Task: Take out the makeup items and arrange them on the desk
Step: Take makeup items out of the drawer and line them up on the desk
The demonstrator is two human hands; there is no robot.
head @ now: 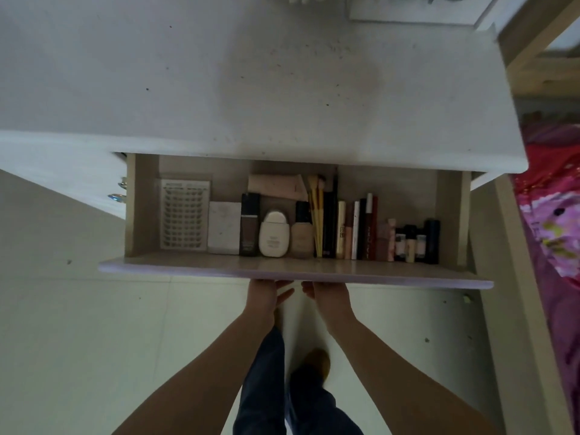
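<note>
Fingers of the left hand (265,295) and right hand (329,298) are hidden under the pale drawer front (295,273), their grip unreadable, presumably for pulling, so assorted makeup bottles and tubes (301,230) are exposed in a row below the bare white desk top (251,89).

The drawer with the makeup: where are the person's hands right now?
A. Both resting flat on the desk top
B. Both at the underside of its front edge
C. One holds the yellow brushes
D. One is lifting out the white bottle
B: the left hand and right hand both reach under the front edge of the open drawer, while the white bottle and yellow brushes lie untouched inside.
</note>
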